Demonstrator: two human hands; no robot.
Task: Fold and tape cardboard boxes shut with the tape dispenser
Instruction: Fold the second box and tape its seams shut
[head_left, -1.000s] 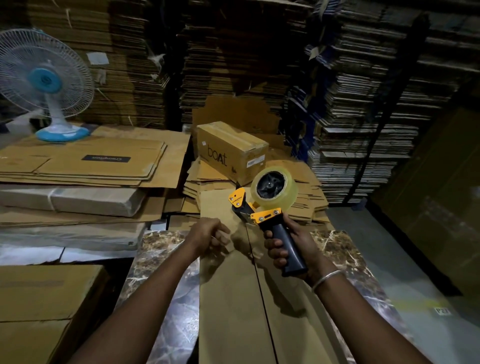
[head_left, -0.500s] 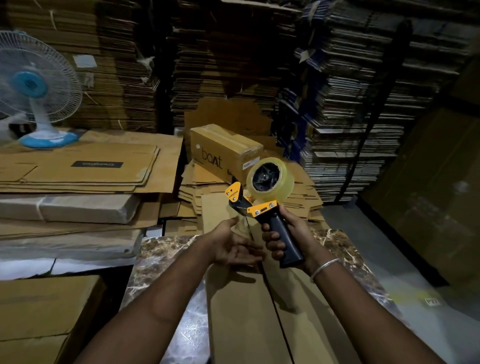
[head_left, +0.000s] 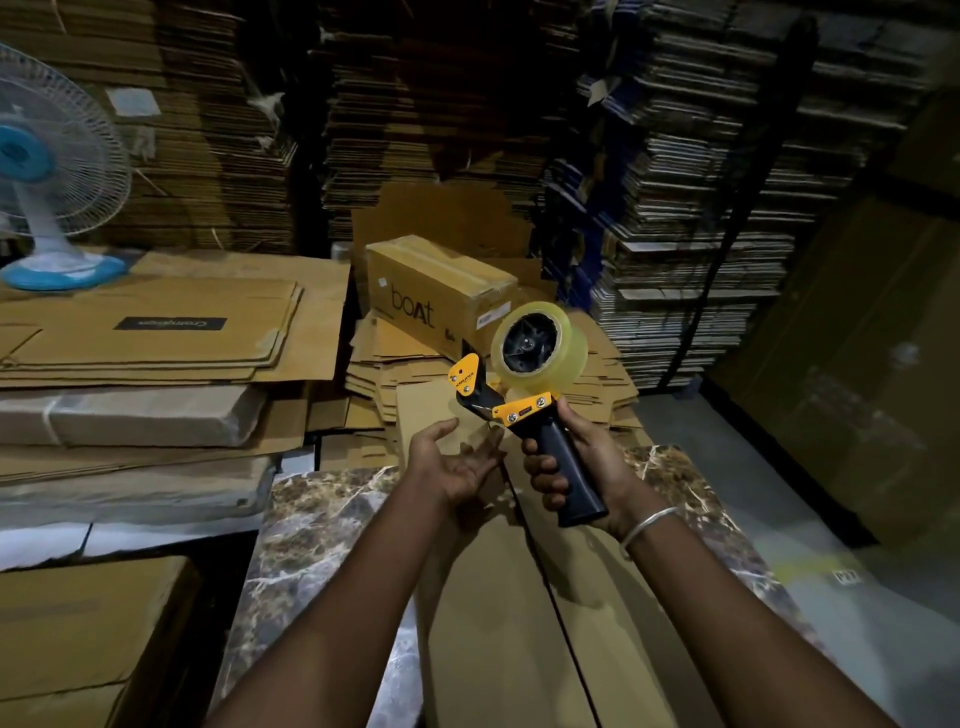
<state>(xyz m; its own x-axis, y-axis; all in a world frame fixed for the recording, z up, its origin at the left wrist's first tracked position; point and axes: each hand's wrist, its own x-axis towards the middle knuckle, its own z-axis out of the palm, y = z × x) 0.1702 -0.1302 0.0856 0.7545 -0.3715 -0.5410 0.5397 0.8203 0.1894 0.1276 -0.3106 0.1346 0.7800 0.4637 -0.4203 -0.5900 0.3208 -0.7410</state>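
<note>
My right hand (head_left: 582, 460) grips the black handle of a yellow and black tape dispenser (head_left: 511, 382) and holds it upright in the air, its clear tape roll (head_left: 540, 345) on top. My left hand (head_left: 457, 460) is just left of it, palm up with fingers spread and relaxed, fingertips close under the dispenser's front blade, holding nothing. Below both hands a long brown cardboard box (head_left: 498, 597) lies on a marble-patterned table (head_left: 311, 530), its two top flaps meeting in a seam down the middle.
A taped box marked "boAt" (head_left: 436, 291) sits on a heap of flat cardboard behind the table. Stacks of flattened cartons (head_left: 156, 343) lie at the left, with a blue and white fan (head_left: 47, 171) on them. Tall cardboard stacks fill the background. Grey floor at the right.
My left hand turned from a loosely curled pose to palm up and open beside the dispenser. The dispenser rose slightly and stays in my right hand.
</note>
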